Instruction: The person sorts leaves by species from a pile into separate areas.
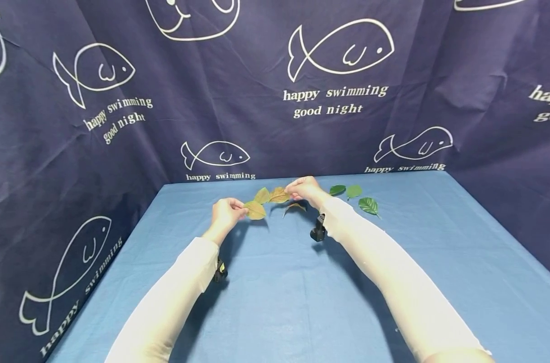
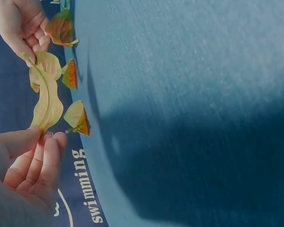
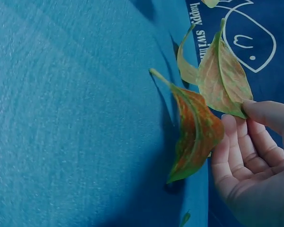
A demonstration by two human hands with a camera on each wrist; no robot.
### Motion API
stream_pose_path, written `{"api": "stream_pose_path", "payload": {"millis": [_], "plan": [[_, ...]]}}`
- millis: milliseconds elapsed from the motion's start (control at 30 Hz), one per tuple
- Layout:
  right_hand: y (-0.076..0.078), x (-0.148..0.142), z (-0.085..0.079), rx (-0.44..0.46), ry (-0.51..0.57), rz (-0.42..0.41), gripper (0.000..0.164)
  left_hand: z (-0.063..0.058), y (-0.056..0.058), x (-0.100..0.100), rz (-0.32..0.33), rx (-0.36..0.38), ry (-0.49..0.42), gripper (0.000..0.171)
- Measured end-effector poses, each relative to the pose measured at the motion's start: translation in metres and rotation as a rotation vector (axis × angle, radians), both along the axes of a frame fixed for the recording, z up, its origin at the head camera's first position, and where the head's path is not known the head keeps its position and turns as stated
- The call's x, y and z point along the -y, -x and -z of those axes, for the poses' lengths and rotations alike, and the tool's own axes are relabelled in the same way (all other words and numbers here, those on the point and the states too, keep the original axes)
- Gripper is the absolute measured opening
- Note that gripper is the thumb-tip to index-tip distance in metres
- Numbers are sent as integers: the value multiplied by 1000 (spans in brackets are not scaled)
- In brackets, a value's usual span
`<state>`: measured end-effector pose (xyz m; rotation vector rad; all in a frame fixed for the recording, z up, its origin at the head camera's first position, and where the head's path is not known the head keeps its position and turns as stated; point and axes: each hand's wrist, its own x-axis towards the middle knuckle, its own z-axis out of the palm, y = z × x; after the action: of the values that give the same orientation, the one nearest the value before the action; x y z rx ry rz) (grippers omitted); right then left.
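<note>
My left hand (image 1: pixel 227 214) pinches a yellow leaf (image 1: pixel 255 210) by its end, raised over the back left of the blue table. Between thumb and fingertips my right hand (image 1: pixel 306 190) holds the tip of a yellow-brown leaf (image 1: pixel 278 195). A yellow-green leaf (image 1: pixel 262 195) shows between these two. Below the right hand rests a curled orange-brown leaf (image 1: pixel 295 206), which in the right wrist view is an orange-and-green leaf (image 3: pixel 196 135) beside the fingers. In the left wrist view the held yellow leaf (image 2: pixel 48 106) overlaps the one in the other hand.
Right of the right hand lie three green leaves: a dark one (image 1: pixel 337 189), a lighter one (image 1: pixel 354 191) and a striped one (image 1: pixel 369 205). A dark curtain (image 1: pixel 265 121) with fish prints stands along the table's back edge. Black wrist cameras (image 1: pixel 317 229) hang under the sleeves.
</note>
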<state>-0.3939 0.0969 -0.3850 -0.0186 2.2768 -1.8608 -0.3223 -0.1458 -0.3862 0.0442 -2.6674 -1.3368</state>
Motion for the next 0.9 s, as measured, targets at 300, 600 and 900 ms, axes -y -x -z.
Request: {"api": "stream_pose_path", "payload": {"millis": [300, 600, 900], "plan": [[1, 2, 7, 26, -46, -27, 27, 7, 6, 6, -31, 50, 3, 8], [6, 8, 11, 65, -67, -49, 28, 12, 14, 12, -40, 64, 9, 8], [4, 12, 8, 78, -124, -64, 26, 12, 19, 11, -61, 76, 36, 9]]}}
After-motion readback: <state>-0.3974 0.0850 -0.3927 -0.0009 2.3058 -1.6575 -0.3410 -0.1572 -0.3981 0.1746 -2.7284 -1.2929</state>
